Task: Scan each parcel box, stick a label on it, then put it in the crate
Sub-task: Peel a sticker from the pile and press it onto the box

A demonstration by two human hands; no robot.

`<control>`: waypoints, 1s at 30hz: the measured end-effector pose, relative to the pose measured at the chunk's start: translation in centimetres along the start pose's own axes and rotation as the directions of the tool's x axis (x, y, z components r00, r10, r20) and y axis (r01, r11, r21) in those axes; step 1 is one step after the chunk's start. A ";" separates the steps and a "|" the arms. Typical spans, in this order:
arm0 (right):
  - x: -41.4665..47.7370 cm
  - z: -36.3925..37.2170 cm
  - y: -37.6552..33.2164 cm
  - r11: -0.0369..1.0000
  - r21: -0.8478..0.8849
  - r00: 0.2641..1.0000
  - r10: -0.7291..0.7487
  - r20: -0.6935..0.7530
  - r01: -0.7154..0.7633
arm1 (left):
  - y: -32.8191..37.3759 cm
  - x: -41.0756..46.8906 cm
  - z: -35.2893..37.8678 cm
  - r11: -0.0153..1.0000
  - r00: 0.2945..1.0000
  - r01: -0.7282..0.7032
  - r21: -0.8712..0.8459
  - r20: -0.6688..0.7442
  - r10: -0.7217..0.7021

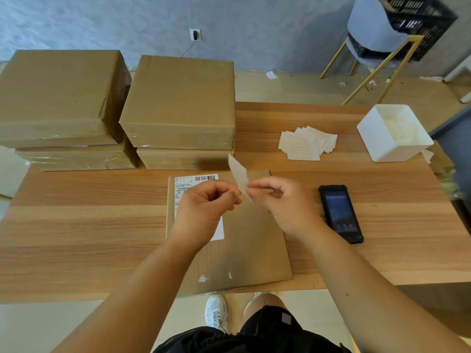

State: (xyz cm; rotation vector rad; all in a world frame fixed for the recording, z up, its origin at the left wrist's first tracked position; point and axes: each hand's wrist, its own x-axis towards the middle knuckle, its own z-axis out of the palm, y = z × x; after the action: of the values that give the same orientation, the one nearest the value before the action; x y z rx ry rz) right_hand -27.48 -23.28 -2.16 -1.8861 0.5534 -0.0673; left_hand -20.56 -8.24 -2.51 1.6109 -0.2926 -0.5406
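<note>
A flat brown parcel box (244, 250) lies at the table's front edge, with a white barcode shipping label on its top left. Above it my left hand (204, 207) and my right hand (277, 205) pinch a small pale label (238, 174) between their fingertips, the label standing up edge-on. A black handheld scanner (340, 212) lies screen-up on the table, just right of my right hand. A black slatted crate (407, 24) sits on a chair at the far right.
Two stacks of brown parcel boxes (178, 98) stand at the back left of the wooden table (76, 225). A loose pile of labels (305, 143) and a white bin (392, 133) lie at the back right. My legs and white shoes show below the table edge.
</note>
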 end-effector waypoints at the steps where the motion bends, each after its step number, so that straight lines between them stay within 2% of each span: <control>1: 0.0 0.0 0.1 0.998 -0.064 1.000 -0.017 -0.022 0.016 | -0.1 0.0 0.0 1.000 1.000 -0.006 0.025 -0.004 0.007; 3: -0.1 -0.1 0.0 0.993 -0.080 0.996 -0.086 -0.022 0.084 | -0.2 0.1 0.1 0.996 1.000 -0.020 0.084 -0.002 0.020; 5: -0.1 -0.2 -0.2 0.990 -0.009 0.989 -0.143 0.042 0.143 | -0.4 0.2 0.2 0.993 1.000 -0.019 0.119 0.001 0.020; 8: 0.1 -0.3 -0.2 0.990 0.060 0.985 -0.135 0.108 0.129 | -0.6 0.3 0.4 0.988 1.000 -0.014 0.153 0.003 0.014; 16: 0.3 -0.7 0.7 0.995 0.071 0.993 -0.071 0.089 0.065 | -0.5 0.5 0.9 0.973 0.998 -0.038 0.226 0.057 0.026; 19: 0.5 -0.6 1.3 0.997 0.076 1.000 -0.004 0.028 0.002 | -0.7 0.8 1.2 0.982 0.999 0.018 0.189 0.023 -0.023; 22: 0.9 -0.7 2.1 0.988 0.124 0.989 0.108 -0.102 -0.095 | -1.0 1.3 1.5 0.986 0.994 0.110 0.122 -0.041 -0.106; 27: 0.9 -1.9 4.1 0.943 0.228 0.916 0.299 -0.268 -0.241 | -1.8 2.4 1.7 0.973 0.966 0.224 0.053 -0.141 -0.215; 30: 1.1 -3.3 5.8 0.911 0.291 0.853 0.385 -0.352 -0.292 | -2.4 3.3 2.3 0.963 0.955 0.250 0.100 -0.190 -0.228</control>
State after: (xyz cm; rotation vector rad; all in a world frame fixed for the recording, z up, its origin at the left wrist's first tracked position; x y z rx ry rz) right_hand -29.51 -28.19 -6.31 -1.5266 1.1133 -0.2805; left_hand -19.19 -11.54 -5.53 1.8146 0.0038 -0.5673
